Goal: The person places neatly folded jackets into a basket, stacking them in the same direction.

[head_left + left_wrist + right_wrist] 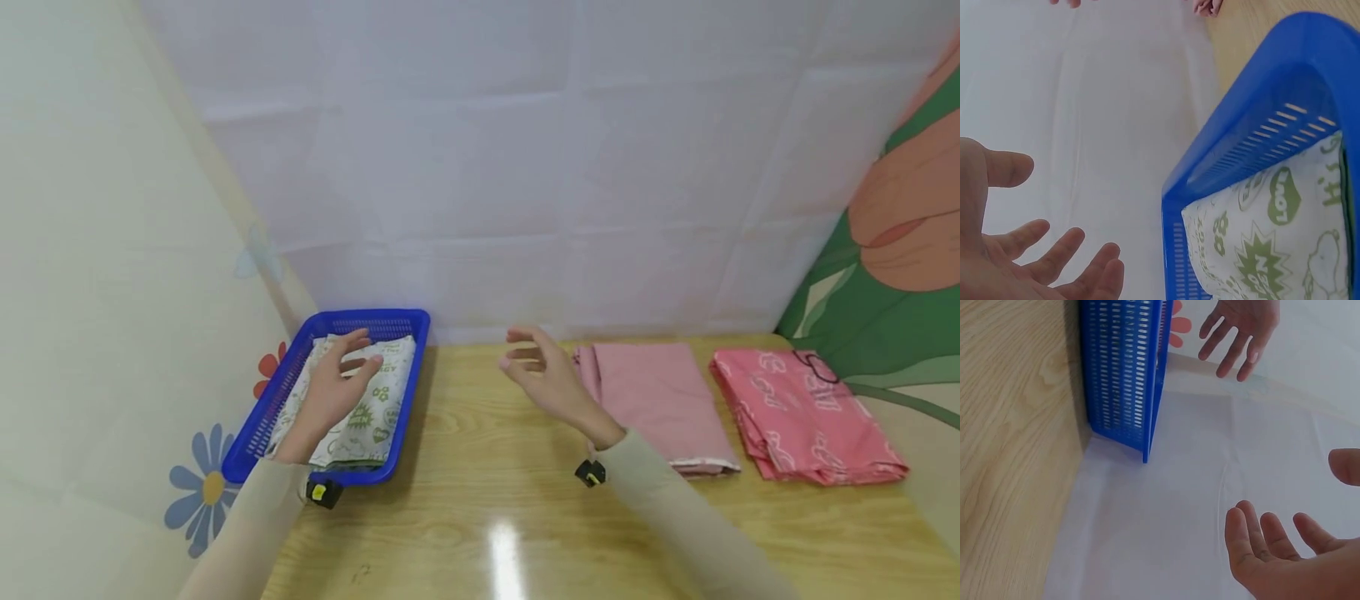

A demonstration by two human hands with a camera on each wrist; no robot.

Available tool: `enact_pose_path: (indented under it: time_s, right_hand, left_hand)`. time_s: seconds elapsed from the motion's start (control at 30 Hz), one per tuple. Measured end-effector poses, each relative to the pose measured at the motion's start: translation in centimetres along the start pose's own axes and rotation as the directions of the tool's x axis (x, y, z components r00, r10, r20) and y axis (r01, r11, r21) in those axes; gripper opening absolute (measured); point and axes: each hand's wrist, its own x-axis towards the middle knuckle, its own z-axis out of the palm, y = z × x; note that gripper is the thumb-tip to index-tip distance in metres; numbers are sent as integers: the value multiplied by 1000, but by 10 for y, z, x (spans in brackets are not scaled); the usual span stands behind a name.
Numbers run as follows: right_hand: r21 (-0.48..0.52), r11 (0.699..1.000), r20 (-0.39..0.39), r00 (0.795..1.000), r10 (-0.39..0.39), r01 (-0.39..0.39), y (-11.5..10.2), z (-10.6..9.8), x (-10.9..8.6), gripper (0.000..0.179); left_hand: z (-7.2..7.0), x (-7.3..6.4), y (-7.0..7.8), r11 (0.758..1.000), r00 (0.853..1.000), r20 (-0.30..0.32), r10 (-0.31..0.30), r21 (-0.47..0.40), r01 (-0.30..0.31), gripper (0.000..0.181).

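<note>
My left hand hovers above a blue plastic basket, fingers spread and loosely bent, holding nothing. Inside the basket lies a folded white cloth with green print; the left wrist view shows the same printed cloth against the slotted wall. My right hand is in the air over the table, just left of a folded plain pink cloth, and its relaxed fingers are apart from it. In the right wrist view the fingers have nothing between them.
A folded brighter pink cloth with white print lies at the far right, with a dark thin loop at its back edge. The wooden table meets a white sheet behind. Printed floral panels stand on both sides.
</note>
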Motion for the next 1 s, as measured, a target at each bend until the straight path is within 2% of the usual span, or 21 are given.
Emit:
enact_pose_path:
  time_s: [0.3,0.53,0.67,0.8,1.0]
  right_hand:
    - [-70,998,-39,999,-10,7,-2,-21,-8,53]
    - [-109,994,-45,999,6,-11,0,-34,-12,56]
    - [-147,989,-52,998,25,-32,4,-46,-18,55]
    - [-178,984,-56,998,8,-18,8,-59,-23,55]
    - [-192,981,-102,995,11,-31,24,-73,-31,54]
  left_hand:
    - [16,2,9,997,998,8,61,-37,-60,62]
    - [28,5,19,997,997,-2,73,-40,-73,60]
    - [33,5,27,995,997,2,76,-58,-76,61]
    - [41,6,31,994,996,17,91,-70,-89,61]
    - [58,12,44,988,994,-5,105,-112,-105,60]
